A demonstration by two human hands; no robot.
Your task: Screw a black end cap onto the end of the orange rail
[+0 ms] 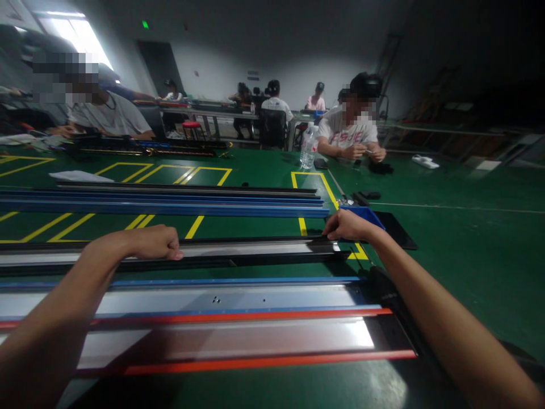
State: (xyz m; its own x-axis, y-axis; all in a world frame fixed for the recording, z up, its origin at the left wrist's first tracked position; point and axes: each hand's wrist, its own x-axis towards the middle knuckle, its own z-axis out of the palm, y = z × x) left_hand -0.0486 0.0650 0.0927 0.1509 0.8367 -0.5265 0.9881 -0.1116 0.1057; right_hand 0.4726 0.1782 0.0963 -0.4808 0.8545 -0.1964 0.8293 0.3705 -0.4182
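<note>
A long silver rail with black edges [272, 247] lies across the green table in front of me. My left hand [159, 243] is over its middle with the fingers curled closed. Whatever those fingers hold, if anything, is hidden. At the rail's right end, my right hand [347, 225] pinches the far black edge strip between thumb and fingers. Closer to me is a silver panel with blue edges [298, 296], with small holes in its face. Nearest lies a silver panel with red-orange edges [255, 339], partly under the shadow of my arm.
Blue rails [170, 203] and a black rail [191, 187] lie beyond my hands. A blue tray [361, 213] and a black flat pad [398, 230] are at right. Across the table sit a person [347, 128] near a water bottle [308, 149] and another person [110, 116].
</note>
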